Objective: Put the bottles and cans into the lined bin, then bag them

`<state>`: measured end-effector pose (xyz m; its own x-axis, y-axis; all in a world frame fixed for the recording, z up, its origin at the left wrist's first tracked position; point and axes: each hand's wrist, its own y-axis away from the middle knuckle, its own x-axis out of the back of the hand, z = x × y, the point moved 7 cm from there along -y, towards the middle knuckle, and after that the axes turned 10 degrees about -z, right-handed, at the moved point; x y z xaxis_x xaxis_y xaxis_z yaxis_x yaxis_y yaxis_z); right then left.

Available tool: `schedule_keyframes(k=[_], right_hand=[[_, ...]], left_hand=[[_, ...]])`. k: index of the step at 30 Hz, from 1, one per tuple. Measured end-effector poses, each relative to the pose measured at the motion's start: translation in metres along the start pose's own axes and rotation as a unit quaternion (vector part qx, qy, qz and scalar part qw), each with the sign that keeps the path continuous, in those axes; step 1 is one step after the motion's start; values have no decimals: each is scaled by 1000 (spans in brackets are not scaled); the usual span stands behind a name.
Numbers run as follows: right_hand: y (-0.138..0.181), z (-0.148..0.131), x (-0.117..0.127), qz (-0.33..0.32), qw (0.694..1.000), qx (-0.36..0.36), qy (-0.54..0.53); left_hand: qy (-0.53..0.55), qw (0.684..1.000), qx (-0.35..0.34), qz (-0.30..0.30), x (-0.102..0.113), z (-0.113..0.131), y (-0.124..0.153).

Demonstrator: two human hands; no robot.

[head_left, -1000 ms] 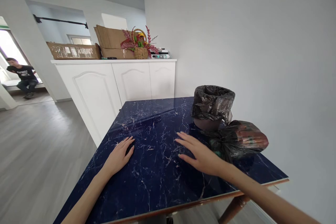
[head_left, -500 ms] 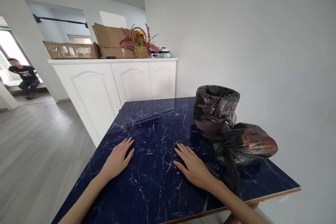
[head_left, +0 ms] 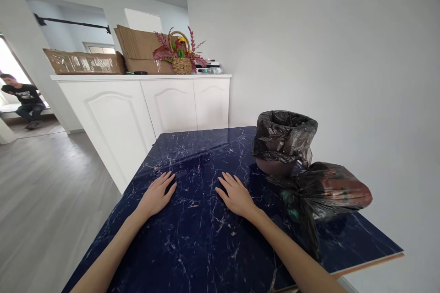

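My left hand [head_left: 156, 196] lies flat on the dark blue marbled table [head_left: 192, 238], fingers stretched out and holding nothing. To its right, my right hand [head_left: 236, 196] is also palm down on the tabletop with its fingers spread. A trash can [head_left: 275, 167] stands upright at the right rear, with a black plastic liner [head_left: 285, 137] folded over its rim. In front of it lies a knotted black garbage bag [head_left: 330, 192], filled, with reddish and green contents showing through. That bag is beyond my right forearm, apart from the hand.
A white cabinet [head_left: 113, 110] borders the table's far side, topped by cardboard boxes [head_left: 85, 63], a flower basket [head_left: 181, 66] and a plastic bottle [head_left: 213, 71]. A wall [head_left: 326, 68] runs along the right. A person [head_left: 25, 98] sits in the far-left room.
My right hand has slid forward and left across the table. My left hand has shifted slightly forward. The view has turned a little; bag and trash can stay put.
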<state>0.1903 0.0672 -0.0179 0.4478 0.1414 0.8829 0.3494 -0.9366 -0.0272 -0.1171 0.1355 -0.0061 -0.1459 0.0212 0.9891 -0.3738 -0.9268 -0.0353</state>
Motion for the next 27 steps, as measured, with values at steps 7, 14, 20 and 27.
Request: schedule_keyframes(k=[7, 14, 20, 27], right_hand=[[0, 2, -2, -8, 1000, -14, -9], [2, 0, -2, -9, 1000, -10, 1], [5, -3, 0, -6, 1000, -7, 7], [8, -5, 1, -1, 1000, -5, 12]], left_hand=[[-6, 1000, -15, 19, -4, -3, 3], [-13, 1000, -14, 7, -6, 2, 7], [-18, 999, -21, 18, -8, 1, 8], [-8, 1000, -14, 14, -5, 4, 9]])
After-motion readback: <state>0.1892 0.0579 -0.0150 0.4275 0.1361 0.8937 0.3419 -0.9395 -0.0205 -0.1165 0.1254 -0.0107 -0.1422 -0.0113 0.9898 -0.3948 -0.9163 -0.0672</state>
